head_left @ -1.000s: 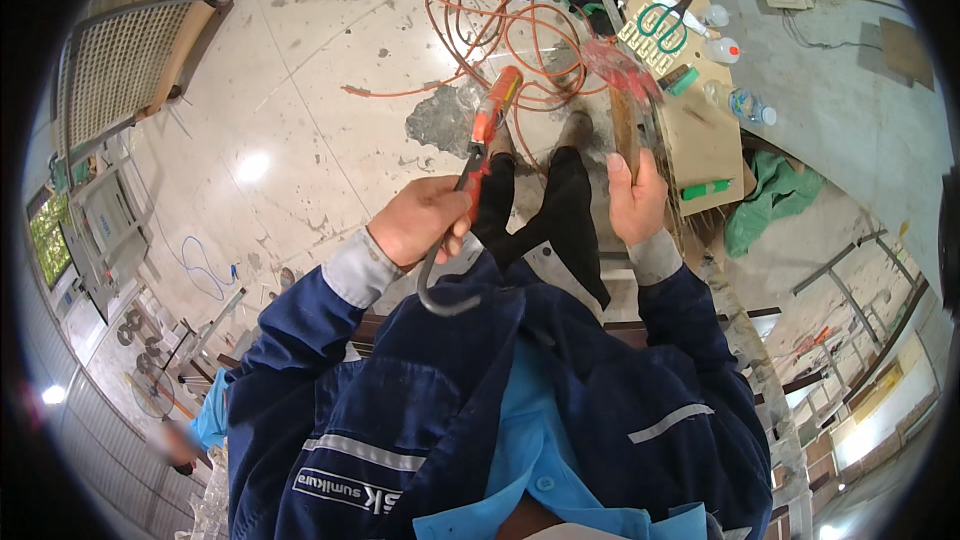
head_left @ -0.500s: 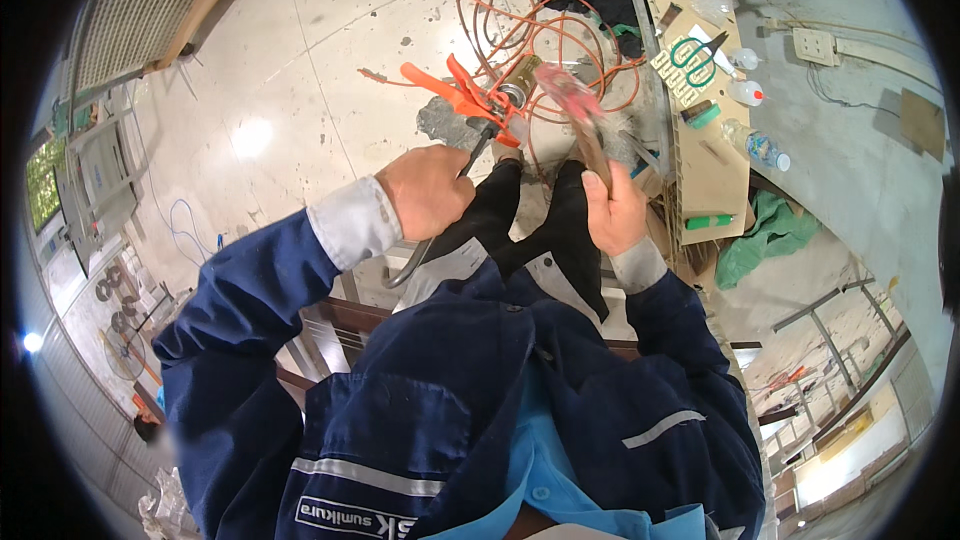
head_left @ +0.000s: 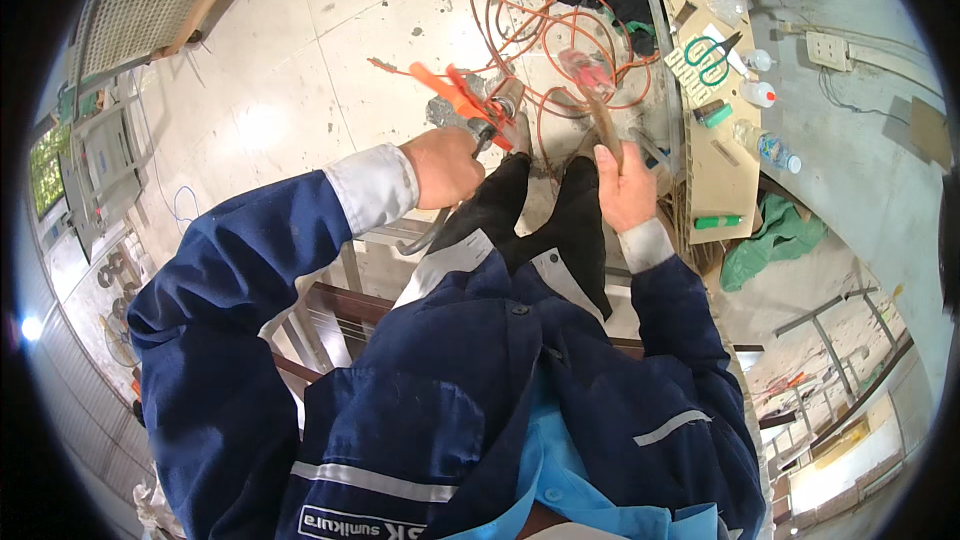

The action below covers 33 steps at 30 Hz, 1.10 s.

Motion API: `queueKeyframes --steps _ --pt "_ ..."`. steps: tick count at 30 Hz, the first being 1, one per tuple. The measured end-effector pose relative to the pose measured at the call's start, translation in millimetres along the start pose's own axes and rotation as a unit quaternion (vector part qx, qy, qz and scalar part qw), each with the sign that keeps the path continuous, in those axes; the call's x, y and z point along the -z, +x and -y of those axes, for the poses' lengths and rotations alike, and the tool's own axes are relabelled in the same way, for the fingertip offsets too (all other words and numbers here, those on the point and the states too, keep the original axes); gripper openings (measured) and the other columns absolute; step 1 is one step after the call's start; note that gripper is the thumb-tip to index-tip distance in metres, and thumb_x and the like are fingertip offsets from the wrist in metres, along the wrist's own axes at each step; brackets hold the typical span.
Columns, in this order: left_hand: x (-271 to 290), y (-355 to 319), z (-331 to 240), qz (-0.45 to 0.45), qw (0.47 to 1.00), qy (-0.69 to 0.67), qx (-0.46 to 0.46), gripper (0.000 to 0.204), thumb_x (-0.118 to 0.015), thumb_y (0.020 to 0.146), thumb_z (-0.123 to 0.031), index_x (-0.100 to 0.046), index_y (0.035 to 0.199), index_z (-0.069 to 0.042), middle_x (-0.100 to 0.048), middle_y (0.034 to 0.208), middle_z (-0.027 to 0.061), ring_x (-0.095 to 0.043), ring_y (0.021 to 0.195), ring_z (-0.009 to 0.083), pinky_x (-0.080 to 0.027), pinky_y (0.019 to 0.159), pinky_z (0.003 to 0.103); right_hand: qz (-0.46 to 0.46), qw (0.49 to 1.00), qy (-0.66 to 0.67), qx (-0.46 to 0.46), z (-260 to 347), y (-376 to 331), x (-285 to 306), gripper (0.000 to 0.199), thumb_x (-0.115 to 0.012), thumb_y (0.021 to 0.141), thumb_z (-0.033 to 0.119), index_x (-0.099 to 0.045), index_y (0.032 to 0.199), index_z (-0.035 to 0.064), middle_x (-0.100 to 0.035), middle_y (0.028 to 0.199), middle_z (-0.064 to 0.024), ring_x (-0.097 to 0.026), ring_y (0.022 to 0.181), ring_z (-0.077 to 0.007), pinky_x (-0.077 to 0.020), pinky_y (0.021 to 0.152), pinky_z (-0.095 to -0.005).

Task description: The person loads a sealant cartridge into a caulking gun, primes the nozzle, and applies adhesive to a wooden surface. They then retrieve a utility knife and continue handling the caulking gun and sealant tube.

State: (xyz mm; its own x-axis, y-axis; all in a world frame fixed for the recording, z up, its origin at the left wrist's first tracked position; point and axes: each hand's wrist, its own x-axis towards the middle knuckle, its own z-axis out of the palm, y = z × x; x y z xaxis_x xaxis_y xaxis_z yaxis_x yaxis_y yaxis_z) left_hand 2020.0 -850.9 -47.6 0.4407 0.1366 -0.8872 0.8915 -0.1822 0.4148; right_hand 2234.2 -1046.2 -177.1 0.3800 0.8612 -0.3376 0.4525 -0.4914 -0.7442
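Observation:
My left hand (head_left: 440, 168) is closed around a dark, bent metal bar (head_left: 428, 237), whose curved lower end shows below the fist. An orange spring clamp (head_left: 458, 95) sits at the bar's upper end, its handles pointing up and left. Beside the clamp is a round, metal-rimmed thing (head_left: 510, 92), partly hidden. To the right, my right hand (head_left: 628, 190) grips the wooden handle of a hammer-like tool (head_left: 603, 125). Its reddish head is smeared by motion and stands apart from the clamp.
Orange hose (head_left: 545, 15) lies coiled on the floor ahead. Along the right, a narrow board (head_left: 715, 180) carries green-handled scissors (head_left: 710, 60), a plastic bottle (head_left: 765, 147) and a green marker-like item (head_left: 718, 222). Green cloth (head_left: 765, 250) hangs beside it. A brown metal frame (head_left: 350, 305) is below my left arm.
The clamp and bar have tilted a little and my left fist has moved slightly right. The tool in my right hand has shifted right, away from the clamp.

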Motion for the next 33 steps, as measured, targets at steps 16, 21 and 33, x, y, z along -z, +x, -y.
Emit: queueKeyframes --steps 16,21,33 --pt "-11 -13 12 -0.063 0.947 -0.307 0.070 0.030 -0.053 0.094 -0.019 -0.062 0.103 0.008 -0.055 0.069 0.0062 -0.054 0.054 0.0144 -0.046 0.051 0.031 0.011 0.999 -0.008 -0.038 -17 2 -1 0.042 -0.056 0.101 0.044 -0.059 0.107 0.0020 -0.068 0.085 -0.0266 -0.066 0.082 -0.0480 -0.0515 0.070 -0.0521" --pt "-8 -26 19 -0.041 0.850 -0.515 0.098 0.041 -0.057 0.101 -0.025 -0.055 0.126 0.008 -0.045 0.066 -0.0027 -0.039 0.048 0.0063 -0.034 0.043 0.023 -0.063 0.990 0.117 0.036 16 -15 21 0.032 -0.062 0.100 0.032 -0.060 0.109 0.0013 -0.067 0.081 -0.0197 -0.068 0.073 -0.0374 -0.0527 0.067 -0.0416" --pt "-21 -40 0 0.050 0.586 -0.809 0.022 0.027 -0.043 0.104 -0.016 -0.053 0.121 0.001 -0.040 0.059 -0.0087 -0.037 0.040 0.0054 -0.033 0.034 0.022 -0.065 0.989 0.135 0.016 36 -23 19 0.030 -0.066 0.097 0.025 -0.061 0.113 0.0003 -0.068 0.082 -0.0164 -0.068 0.074 -0.0357 -0.0528 0.067 -0.0407"
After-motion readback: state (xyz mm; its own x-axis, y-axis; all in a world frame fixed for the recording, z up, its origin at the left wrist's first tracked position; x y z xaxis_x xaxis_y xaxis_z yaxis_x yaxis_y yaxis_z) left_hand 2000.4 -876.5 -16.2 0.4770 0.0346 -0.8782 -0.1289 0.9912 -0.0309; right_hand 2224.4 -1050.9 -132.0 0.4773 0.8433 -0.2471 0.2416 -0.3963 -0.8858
